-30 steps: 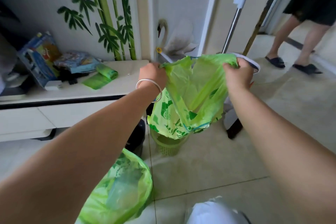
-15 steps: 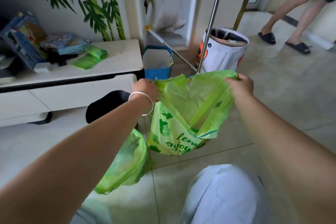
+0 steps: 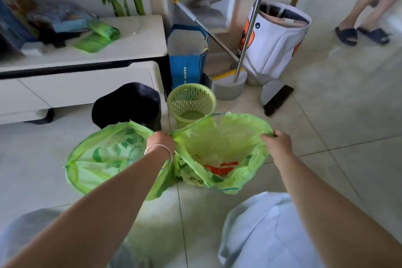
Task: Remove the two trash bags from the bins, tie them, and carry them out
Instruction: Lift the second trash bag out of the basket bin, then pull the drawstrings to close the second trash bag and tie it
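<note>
- I judge both bags are out of the bins and tying comes next: I'd gather the right bag (image 3: 221,150) rim together into one bunch first.
- My left hand (image 3: 162,140) is closed on that bag's near-left rim, touching the left bag (image 3: 104,156); my right hand (image 3: 276,142) grips the far-right rim, holding the mouth wide.
- Right bag sits on the floor with red-and-white packaging inside; left bag's contents are unclear.
- Green basket bin (image 3: 191,102) and black bin (image 3: 127,104) stand behind, unlined.
</note>
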